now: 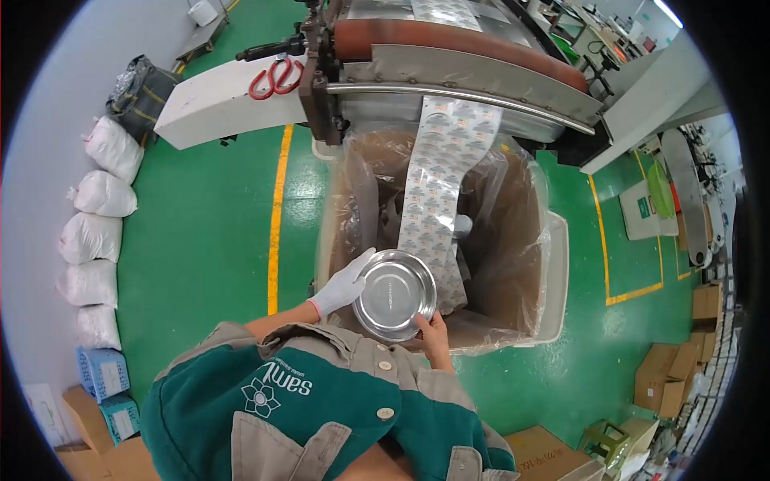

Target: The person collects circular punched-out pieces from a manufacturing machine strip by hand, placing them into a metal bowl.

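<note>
A round, shiny metal bowl [391, 295] is held in front of my body, over the near edge of a plastic-lined bin [505, 264]. My left hand [343, 289], in a white glove, grips its left rim. On the lower right rim my bare right hand [434, 335] has its thumb over the edge, the other fingers hidden beneath. A printed foil strip [445, 160] hangs from the machine down into the bin, passing just behind the bowl.
The machine's red roller [457, 48] and steel bar [465, 103] span the area beyond the bin. Red-handled scissors [277, 78] lie on a white machine housing [228, 108]. White sacks [98, 216] line the left wall; cardboard boxes [664, 377] stand at the right.
</note>
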A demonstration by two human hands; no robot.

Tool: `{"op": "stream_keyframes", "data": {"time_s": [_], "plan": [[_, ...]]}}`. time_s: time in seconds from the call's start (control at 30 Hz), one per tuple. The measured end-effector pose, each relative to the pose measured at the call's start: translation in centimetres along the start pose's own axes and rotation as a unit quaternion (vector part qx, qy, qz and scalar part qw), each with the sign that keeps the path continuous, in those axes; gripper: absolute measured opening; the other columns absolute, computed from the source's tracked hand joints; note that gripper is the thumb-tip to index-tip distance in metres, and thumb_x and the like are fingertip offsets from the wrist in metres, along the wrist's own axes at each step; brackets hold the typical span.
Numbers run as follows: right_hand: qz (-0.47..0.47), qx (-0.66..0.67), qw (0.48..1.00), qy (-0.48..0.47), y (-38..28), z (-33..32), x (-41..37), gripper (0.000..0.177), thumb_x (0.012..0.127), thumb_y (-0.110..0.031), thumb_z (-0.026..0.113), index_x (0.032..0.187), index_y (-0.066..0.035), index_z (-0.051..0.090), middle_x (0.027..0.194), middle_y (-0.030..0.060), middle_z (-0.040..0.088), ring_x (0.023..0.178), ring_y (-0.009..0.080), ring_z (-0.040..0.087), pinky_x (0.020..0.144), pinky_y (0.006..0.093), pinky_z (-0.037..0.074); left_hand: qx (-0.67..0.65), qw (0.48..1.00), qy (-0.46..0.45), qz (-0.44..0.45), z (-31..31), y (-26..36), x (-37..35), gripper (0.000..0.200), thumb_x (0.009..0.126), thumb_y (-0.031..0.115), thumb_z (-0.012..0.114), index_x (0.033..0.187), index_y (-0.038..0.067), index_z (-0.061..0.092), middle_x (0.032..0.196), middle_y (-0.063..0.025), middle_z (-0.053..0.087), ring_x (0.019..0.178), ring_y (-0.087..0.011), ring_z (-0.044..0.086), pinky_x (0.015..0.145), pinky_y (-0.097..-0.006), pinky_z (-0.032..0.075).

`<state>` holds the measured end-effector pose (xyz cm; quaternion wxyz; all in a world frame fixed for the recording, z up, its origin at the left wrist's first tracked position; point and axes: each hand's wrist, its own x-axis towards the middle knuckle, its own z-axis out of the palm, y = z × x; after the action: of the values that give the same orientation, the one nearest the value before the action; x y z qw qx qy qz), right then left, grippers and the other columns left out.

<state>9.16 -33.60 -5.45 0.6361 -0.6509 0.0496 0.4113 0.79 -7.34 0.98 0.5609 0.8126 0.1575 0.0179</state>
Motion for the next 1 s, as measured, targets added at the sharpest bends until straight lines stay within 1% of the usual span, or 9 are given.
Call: {"op": "stream_keyframes", "data": {"time_s": [0.2, 0.37, 0.43, 0.5, 0.7, 0.83, 0.9, 0.97, 1.0], "plan": [[0.046, -0.023, 0.994, 0.098, -0.1, 0.0, -0.4, 0.03, 0.091, -0.027, 0.06, 0.098, 0.002, 0.065, 0.09, 0.0061, 0.065, 0.079, 0.0137, 0.059, 0.071, 0.0297, 0.047, -0.057, 0.998, -0.032, 0.006, 0.7, 0.9, 0.0, 0.063, 0.085, 0.005, 0.043, 0.145, 0.001, 0.026, 0.146, -0.0193, 0.035, 0.136, -0.0274, 0.034, 0.112, -0.0325, 0.026], [-0.076, -0.152, 0.96, 0.223, -0.7, -1.0, -1.2, 0.048, 0.094, -0.042, 0.05, 0.097, 0.004, 0.065, 0.087, 0.0149, 0.066, 0.079, 0.0261, 0.059, 0.077, 0.0381, 0.045, -0.095, 0.992, -0.018, -0.075, 0.1, 0.9, 0.6, 0.052, 0.09, 0.012, 0.05, 0.14, 0.002, 0.036, 0.133, -0.0194, 0.05, 0.122, -0.0244, 0.05, 0.102, -0.0327, 0.038], [-0.085, -0.338, 0.906, 0.242, -1.3, -2.3, -2.0, 0.043, 0.095, -0.036, 0.046, 0.096, 0.002, 0.066, 0.096, 0.0188, 0.064, 0.105, 0.0394, 0.052, 0.088, 0.0449, 0.04, -0.038, 0.996, 0.072, 0.022, -0.4, 0.2, 1.0, 0.042, 0.091, 0.013, 0.051, 0.131, 0.0, 0.048, 0.125, -0.0158, 0.057, 0.115, -0.0225, 0.055, 0.099, -0.0317, 0.041], [-0.245, -0.42, 0.809, 0.331, -1.5, -3.0, -3.5, 0.043, 0.095, -0.036, 0.046, 0.096, 0.003, 0.066, 0.114, 0.0156, 0.06, 0.118, 0.0374, 0.043, 0.095, 0.046, 0.035, -0.062, 0.993, 0.103, -0.005, -1.6, -0.1, 1.5, 0.039, 0.092, 0.012, 0.049, 0.129, 0.0, 0.05, 0.123, -0.0147, 0.059, 0.115, -0.0226, 0.055, 0.099, -0.0314, 0.041], [-0.124, -0.309, 0.713, 0.616, -0.2, -7.4, -2.8, 0.048, 0.094, -0.039, 0.048, 0.103, 0.005, 0.065, 0.135, 0.0193, 0.043, 0.124, 0.0369, 0.037, 0.102, 0.0465, 0.03, -0.028, 0.977, 0.212, -0.006, -5.2, -1.4, 3.0, 0.038, 0.092, 0.015, 0.053, 0.127, 0.001, 0.051, 0.122, -0.0172, 0.058, 0.117, -0.0268, 0.053, 0.101, -0.0336, 0.04], [-0.106, -0.241, 0.812, 0.52, 3.5, -13.3, 0.0, 0.046, 0.098, -0.033, 0.043, 0.121, 0.004, 0.055, 0.127, 0.028, 0.047, 0.118, 0.0398, 0.04, 0.105, 0.0502, 0.026, 0.13, 0.942, 0.297, -0.085, -5.3, -1.6, 3.7, 0.06, 0.085, 0.029, 0.063, 0.135, 0.003, 0.042, 0.134, -0.0225, 0.045, 0.124, -0.0382, 0.043, 0.105, -0.0406, 0.035], [-0.167, -0.338, 0.777, 0.504, 4.3, -13.9, 0.7, 0.043, 0.1, -0.027, 0.039, 0.128, 0.004, 0.048, 0.111, 0.0303, 0.053, 0.112, 0.0415, 0.042, 0.104, 0.0515, 0.026, 0.134, 0.935, 0.263, -0.196, -4.6, -2.6, 3.6, 0.076, 0.081, 0.036, 0.067, 0.14, 0.001, 0.034, 0.135, -0.025, 0.043, 0.126, -0.0389, 0.042, 0.105, -0.0413, 0.035], [-0.082, -0.385, 0.782, 0.483, 1.3, -12.2, -0.2, 0.041, 0.099, -0.022, 0.04, 0.13, 0.004, 0.045, 0.099, 0.028, 0.059, 0.106, 0.0421, 0.045, 0.103, 0.0534, 0.027, 0.139, 0.936, 0.252, -0.205, -3.7, -5.8, 3.6, 0.083, 0.079, 0.037, 0.068, 0.142, -0.002, 0.03, 0.135, -0.0276, 0.042, 0.126, -0.0396, 0.041, 0.104, -0.0415, 0.036], [-0.071, -0.307, 0.832, 0.457, -0.9, -11.4, -1.2, 0.06, 0.098, -0.042, 0.04, 0.12, 0.012, 0.053, 0.126, 0.0337, 0.047, 0.117, 0.0458, 0.04, 0.103, 0.0471, 0.028, 0.11, 0.937, 0.257, -0.212, -3.4, -7.4, 3.6, 0.082, 0.079, 0.036, 0.067, 0.141, -0.003, 0.03, 0.134, -0.0276, 0.043, 0.125, -0.0394, 0.043, 0.104, -0.0408, 0.036]]}}
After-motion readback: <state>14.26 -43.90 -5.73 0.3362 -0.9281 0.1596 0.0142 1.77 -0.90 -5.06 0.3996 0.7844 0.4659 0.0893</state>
